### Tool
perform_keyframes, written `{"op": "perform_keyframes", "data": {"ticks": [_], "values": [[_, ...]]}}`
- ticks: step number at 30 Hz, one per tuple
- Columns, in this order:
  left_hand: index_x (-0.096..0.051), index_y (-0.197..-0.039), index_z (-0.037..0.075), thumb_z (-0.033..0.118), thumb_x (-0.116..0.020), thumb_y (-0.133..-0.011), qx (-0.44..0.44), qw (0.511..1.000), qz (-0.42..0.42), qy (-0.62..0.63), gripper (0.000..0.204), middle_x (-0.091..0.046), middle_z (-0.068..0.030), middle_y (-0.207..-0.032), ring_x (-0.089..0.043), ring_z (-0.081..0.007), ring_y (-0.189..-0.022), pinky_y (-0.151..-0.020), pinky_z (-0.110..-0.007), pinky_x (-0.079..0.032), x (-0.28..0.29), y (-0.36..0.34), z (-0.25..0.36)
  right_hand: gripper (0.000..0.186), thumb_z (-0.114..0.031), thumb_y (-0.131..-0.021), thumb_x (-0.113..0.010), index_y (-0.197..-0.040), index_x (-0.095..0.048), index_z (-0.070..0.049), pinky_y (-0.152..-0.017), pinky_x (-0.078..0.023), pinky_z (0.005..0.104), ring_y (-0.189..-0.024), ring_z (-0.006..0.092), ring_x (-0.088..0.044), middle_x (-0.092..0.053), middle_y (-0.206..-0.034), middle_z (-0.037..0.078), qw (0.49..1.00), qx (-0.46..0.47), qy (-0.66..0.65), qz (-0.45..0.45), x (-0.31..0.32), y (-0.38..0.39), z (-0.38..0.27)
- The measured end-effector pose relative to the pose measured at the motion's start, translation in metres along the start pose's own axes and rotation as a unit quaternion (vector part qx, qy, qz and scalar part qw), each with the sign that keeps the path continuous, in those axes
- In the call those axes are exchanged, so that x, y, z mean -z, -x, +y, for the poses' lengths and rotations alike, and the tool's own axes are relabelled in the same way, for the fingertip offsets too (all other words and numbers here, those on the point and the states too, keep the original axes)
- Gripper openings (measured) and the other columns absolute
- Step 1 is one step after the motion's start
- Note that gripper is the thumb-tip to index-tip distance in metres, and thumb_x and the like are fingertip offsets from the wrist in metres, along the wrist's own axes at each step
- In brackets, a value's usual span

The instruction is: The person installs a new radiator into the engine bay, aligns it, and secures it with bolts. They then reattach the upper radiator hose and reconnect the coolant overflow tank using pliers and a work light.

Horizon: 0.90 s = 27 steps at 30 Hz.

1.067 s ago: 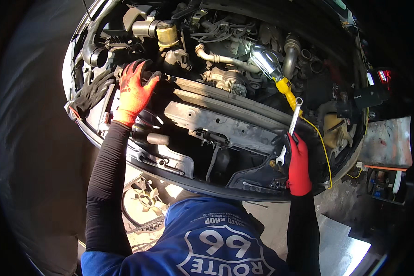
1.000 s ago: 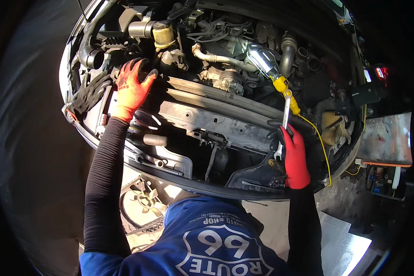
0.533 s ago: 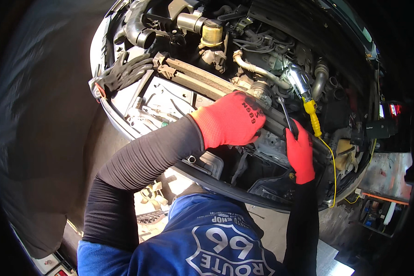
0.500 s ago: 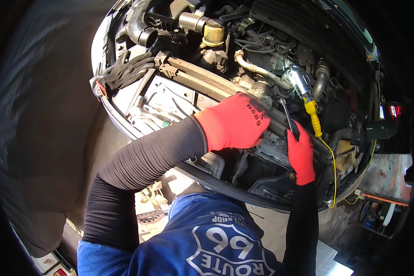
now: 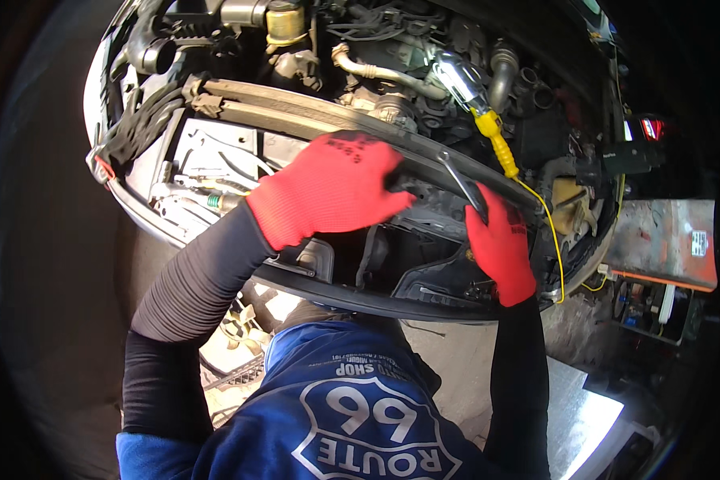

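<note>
My left hand [image 5: 328,188], in a red knit glove with a dark patch, hovers over the front edge of the engine bay. Its thumb stands apart from the curled fingers, and nothing shows between them. Further right, my right hand [image 5: 500,248] wears a matching glove and is closed around the dark lower part of a wrench [image 5: 458,178]. The wrench's shiny end points up and left, toward the dark front crossmember [image 5: 488,172]. Behind my left hand, a long brownish bar [image 5: 272,116] runs across the bay.
A lit work lamp [image 5: 492,136] with a yellow handle lies on the engine, its yellow cord [image 5: 554,232] trailing down. A grey-black glove [image 5: 140,120] rests at the left fender. Socket tools [image 5: 196,188] lie on a light panel. An orange-edged cart [image 5: 664,240] stands at right.
The whole view has shifted, so the engine bay sits further left and higher. My right hand has drawn the wrench right and nearer. My left hand's thumb has spread from its fingers.
</note>
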<state>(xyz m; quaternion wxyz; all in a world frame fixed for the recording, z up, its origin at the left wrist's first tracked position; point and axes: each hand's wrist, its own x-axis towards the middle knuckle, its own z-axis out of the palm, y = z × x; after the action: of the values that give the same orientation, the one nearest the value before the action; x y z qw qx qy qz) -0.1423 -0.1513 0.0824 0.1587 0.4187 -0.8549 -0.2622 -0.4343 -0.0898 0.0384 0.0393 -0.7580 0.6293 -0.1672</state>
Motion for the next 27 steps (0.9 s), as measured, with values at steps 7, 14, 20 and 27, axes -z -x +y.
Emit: {"op": "perform_keyframes", "data": {"ticks": [7, 14, 20, 27], "values": [[-0.054, -0.139, 0.010, 0.021, -0.080, -0.072, -0.064, 0.980, 0.119, -0.143, 0.073, -0.043, -0.0171, -0.150, -0.040, -0.0396, -0.139, -0.113, -0.050, -0.035, -0.052, 0.015, -0.034, 0.024, -0.016, -0.091, -0.058, -0.111, -0.063, -0.005, -0.079, -0.054, 0.0432, -0.091, 0.0314, -0.067, -0.069, -0.098, 0.013, 0.964, 0.202, 0.072, -0.157, 0.012, -0.039, -0.060], [-0.062, -0.125, 0.006, 0.019, -0.068, -0.087, -0.006, 0.977, 0.180, -0.112, 0.040, -0.067, -0.0137, -0.107, -0.064, -0.0334, -0.100, -0.087, -0.042, -0.052, -0.059, 0.042, -0.040, 0.020, -0.017, -0.090, -0.056, -0.105, -0.062, -0.005, -0.076, -0.053, 0.0410, -0.086, 0.0297, -0.065, -0.066, -0.092, 0.012, 0.912, 0.377, 0.162, -0.015, 0.042, -0.062, -0.095], [-0.064, -0.121, 0.005, 0.008, -0.067, -0.085, 0.089, 0.954, 0.275, -0.080, 0.037, -0.068, -0.0166, -0.105, -0.065, -0.0370, -0.097, -0.084, -0.043, -0.053, -0.046, 0.085, -0.045, 0.023, -0.019, -0.090, -0.057, -0.107, -0.062, -0.004, -0.079, -0.052, 0.0415, -0.090, 0.0302, -0.065, -0.066, -0.095, 0.012, 0.847, 0.494, 0.195, 0.008, 0.047, -0.083, -0.118], [-0.065, -0.122, 0.006, 0.008, -0.065, -0.088, 0.133, 0.936, 0.312, -0.092, 0.034, -0.067, -0.0163, -0.107, -0.064, -0.0363, -0.100, -0.087, -0.044, -0.050, -0.057, 0.097, -0.040, 0.026, -0.022, -0.091, -0.058, -0.109, -0.062, -0.004, -0.082, -0.051, 0.0421, -0.093, 0.0308, -0.064, -0.066, -0.099, 0.013, 0.811, 0.552, 0.191, -0.011, 0.044, -0.099, -0.152]]}}
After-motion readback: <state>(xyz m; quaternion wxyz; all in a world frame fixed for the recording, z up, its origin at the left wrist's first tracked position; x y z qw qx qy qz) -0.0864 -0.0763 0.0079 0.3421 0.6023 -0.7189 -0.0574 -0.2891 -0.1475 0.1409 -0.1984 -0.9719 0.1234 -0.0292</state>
